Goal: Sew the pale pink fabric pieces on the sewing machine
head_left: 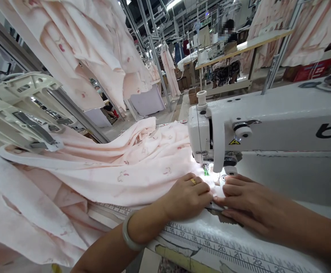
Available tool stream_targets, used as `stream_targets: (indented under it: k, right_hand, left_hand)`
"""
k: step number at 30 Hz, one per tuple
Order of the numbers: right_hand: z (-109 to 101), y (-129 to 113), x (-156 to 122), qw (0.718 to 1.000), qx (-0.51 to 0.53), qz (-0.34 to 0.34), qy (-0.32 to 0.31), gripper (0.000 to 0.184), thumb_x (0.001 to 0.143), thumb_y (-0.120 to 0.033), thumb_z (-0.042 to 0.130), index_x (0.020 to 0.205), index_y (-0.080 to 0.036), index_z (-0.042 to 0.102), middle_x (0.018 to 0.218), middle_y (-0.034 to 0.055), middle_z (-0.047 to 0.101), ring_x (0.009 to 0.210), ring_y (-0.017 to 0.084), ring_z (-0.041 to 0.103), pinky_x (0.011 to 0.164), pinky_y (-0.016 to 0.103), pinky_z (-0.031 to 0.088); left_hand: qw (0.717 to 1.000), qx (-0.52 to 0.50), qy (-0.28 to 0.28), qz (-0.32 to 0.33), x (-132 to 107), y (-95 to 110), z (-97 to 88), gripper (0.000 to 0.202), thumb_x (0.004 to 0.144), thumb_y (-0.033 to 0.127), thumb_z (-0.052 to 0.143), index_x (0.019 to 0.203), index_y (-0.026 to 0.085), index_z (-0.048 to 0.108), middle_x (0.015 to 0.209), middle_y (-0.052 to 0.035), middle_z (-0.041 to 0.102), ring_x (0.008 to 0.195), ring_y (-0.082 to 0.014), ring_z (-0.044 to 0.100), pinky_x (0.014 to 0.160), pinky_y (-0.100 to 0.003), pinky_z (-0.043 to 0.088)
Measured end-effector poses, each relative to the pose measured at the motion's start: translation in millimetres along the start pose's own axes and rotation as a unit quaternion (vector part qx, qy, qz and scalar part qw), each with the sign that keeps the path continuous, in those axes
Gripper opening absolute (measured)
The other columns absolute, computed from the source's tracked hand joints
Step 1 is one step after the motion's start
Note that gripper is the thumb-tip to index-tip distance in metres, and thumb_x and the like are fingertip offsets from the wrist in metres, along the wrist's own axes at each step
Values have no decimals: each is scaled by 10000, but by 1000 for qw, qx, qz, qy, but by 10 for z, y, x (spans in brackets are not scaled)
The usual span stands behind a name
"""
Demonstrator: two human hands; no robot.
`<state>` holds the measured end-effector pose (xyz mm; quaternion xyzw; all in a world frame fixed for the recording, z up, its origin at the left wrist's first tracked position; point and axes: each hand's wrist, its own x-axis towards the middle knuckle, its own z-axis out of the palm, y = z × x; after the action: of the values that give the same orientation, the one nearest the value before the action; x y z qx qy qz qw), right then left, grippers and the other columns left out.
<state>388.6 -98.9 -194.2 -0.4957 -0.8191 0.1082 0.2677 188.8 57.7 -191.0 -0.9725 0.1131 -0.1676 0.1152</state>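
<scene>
Pale pink printed fabric [131, 163] lies heaped across the sewing table and runs under the needle of a white sewing machine [268, 121]. My left hand [189, 195], with a gold ring and a pale bangle on the wrist, presses flat on the fabric just in front of the presser foot [206, 170]. My right hand [245, 201] lies flat beside it to the right, fingertips on the fabric edge below the machine head. Both hands nearly touch.
A printed ruler strip [219, 246] runs along the table's front edge. A white plastic rack [20, 110] stands at left. Pink garments [91, 49] hang overhead. A person sits at a distant sewing table [239, 47].
</scene>
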Motion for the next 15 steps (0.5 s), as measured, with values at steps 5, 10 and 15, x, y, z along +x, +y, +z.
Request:
stream_targets:
  k: [5, 10, 15]
  right_hand:
    - [-30, 0, -1, 1000, -12, -13, 1, 289, 1153, -379, 512, 1065, -253, 757, 888, 36, 690, 865, 227, 630, 852, 410, 460]
    - [-28, 54, -37, 992, -87, -24, 85, 239, 1132, -319, 512, 1184, -257, 737, 1176, 52, 766, 1033, 230, 715, 928, 417, 508]
    - [33, 93, -50, 989, -133, -45, 54, 285, 1102, -314, 564, 1346, -268, 704, 1360, 58, 765, 1176, 243, 743, 1072, 451, 508]
  left_hand:
    - [999, -39, -18, -15, -18, 3, -99, 258, 1099, 187, 491, 1043, 158, 741, 1002, -59, 764, 898, -159, 667, 925, -326, 523]
    - [999, -31, 5, -19, -52, 27, -91, 224, 1098, 173, 524, 1098, 162, 748, 992, -30, 792, 898, -144, 696, 937, -321, 527]
    - [999, -29, -17, -22, -89, 50, -40, 182, 1090, 158, 567, 1089, 169, 749, 1007, -22, 790, 957, -132, 714, 969, -314, 514]
